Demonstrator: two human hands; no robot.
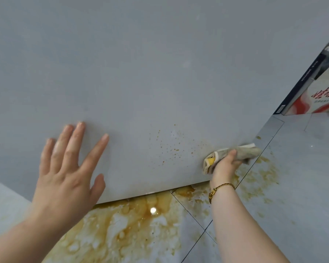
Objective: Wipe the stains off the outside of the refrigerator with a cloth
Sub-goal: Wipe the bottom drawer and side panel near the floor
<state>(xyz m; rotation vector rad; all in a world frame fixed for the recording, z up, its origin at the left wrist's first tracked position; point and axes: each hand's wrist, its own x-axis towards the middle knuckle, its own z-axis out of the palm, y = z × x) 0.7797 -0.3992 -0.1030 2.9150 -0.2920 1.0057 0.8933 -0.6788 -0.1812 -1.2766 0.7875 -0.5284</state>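
The cloth (245, 151) looks soft, limp and light, best held bunched. The right grip (224, 166) clamps round it at the 4 o'clock corner of the refrigerator (141, 73). Brown specks (171, 147) lie at its 9 o'clock. The left grip (65, 168), fingers spread, presses flat on the smooth panel.

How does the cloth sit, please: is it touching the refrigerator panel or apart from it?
Touching. The head view shows the cloth, gripped by the right hand, pressed against the refrigerator panel near its lower right corner.
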